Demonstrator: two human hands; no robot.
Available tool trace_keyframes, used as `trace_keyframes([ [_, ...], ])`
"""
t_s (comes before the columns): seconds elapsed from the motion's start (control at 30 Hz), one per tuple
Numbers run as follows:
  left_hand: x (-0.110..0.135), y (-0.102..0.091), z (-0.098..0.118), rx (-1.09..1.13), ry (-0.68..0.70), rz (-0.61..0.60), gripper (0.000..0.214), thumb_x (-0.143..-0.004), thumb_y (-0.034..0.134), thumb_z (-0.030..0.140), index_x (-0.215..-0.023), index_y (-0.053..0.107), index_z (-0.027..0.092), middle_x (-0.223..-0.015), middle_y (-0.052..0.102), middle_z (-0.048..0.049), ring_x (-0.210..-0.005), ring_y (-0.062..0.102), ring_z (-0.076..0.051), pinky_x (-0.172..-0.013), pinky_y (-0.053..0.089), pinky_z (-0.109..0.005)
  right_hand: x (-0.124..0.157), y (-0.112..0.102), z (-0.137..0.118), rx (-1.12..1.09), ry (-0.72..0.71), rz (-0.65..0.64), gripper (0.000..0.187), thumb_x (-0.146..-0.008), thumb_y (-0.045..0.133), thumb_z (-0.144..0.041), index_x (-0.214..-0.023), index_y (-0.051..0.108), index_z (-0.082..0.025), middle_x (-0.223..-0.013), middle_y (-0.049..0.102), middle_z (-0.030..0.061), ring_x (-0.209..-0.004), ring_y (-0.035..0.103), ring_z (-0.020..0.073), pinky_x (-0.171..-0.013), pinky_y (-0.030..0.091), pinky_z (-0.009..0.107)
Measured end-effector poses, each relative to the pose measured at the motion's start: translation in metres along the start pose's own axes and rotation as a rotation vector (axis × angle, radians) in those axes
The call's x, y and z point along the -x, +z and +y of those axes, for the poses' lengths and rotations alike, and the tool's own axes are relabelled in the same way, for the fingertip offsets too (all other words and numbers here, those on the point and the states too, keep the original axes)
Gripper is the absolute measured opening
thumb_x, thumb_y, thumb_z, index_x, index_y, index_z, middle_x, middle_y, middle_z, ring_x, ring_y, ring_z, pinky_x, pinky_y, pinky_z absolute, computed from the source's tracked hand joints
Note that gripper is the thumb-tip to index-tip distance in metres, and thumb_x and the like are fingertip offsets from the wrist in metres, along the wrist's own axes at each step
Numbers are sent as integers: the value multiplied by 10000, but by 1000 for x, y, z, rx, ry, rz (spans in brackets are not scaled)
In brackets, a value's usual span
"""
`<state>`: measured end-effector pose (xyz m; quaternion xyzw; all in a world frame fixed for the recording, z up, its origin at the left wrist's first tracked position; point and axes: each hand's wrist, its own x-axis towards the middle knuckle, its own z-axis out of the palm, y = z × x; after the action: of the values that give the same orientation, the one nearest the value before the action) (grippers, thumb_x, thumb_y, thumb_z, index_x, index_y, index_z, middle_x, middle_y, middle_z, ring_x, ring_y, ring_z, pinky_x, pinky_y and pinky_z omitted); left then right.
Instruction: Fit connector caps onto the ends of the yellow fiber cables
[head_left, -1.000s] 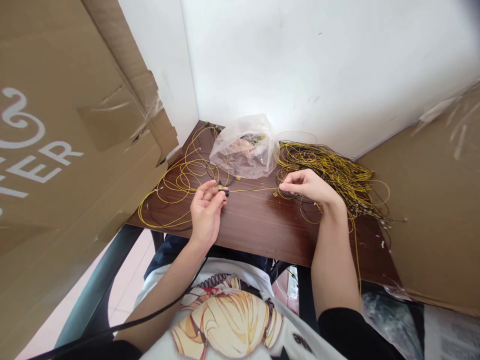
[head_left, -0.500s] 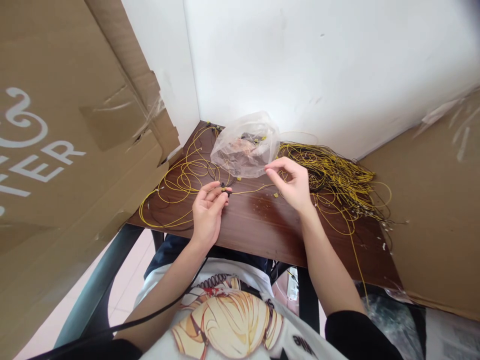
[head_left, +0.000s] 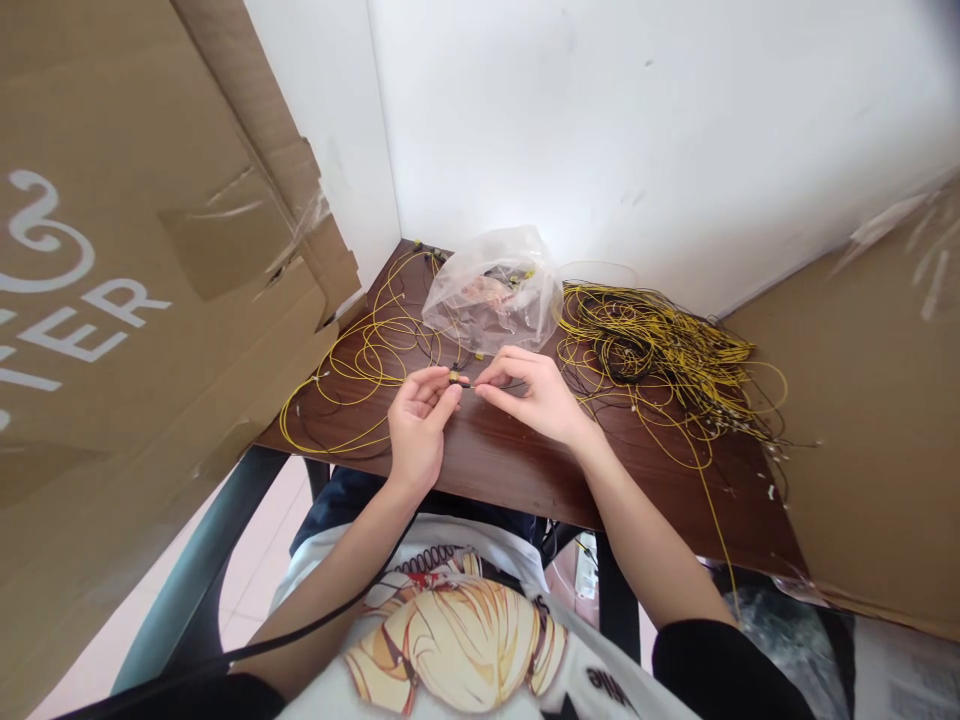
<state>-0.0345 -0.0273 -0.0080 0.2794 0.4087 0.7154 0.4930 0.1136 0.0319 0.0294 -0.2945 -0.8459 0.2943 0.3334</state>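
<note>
My left hand [head_left: 420,420] pinches a small black and yellow connector [head_left: 456,377] between thumb and fingers, over the brown table. Close by, my right hand [head_left: 529,395] is closed in a pinch on a thin wire, its fingertips right at the connector's right end. A short dark stretch of the wire [head_left: 516,384] shows between the fingers. Whether the wire tip sits inside the connector I cannot tell. Behind both hands lies a clear plastic bag [head_left: 495,290] with small dark, yellow and copper-coloured pieces in it.
On the right of the table [head_left: 517,470] a big tangle of yellow and black wires [head_left: 667,350] is heaped. Loose loops of yellow wire [head_left: 360,360] spread on the left. Cardboard boxes [head_left: 150,200] flank both sides, and a white wall [head_left: 600,130] stands behind.
My right hand has moved left and down, from near the bag's lower right to the connector. A yellow wire that ran rightward from the connector no longer shows there. My left hand stays nearly still.
</note>
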Motion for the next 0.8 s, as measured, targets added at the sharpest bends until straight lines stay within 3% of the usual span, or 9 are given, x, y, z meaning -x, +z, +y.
trace_keyframes([
  [0.5,1,0,0,-25,-3,-13,219,-678,744,172,-851,611,163,-848,706,-43,-737,628,-109,-634,467,-198,0,1,1,-11,8,-18,139,-866,575,-270,-803,645,-169,-743,554,15,-688,517,119,-649,431,254],
  [0.8,0,-1,-1,-21,-1,-18,218,-677,747,170,-848,612,164,-835,720,-41,-784,655,-122,-693,470,-211,-1,3,0,-41,5,-11,121,-860,577,-254,-808,643,-166,-757,563,20,-701,519,121,-656,431,253],
])
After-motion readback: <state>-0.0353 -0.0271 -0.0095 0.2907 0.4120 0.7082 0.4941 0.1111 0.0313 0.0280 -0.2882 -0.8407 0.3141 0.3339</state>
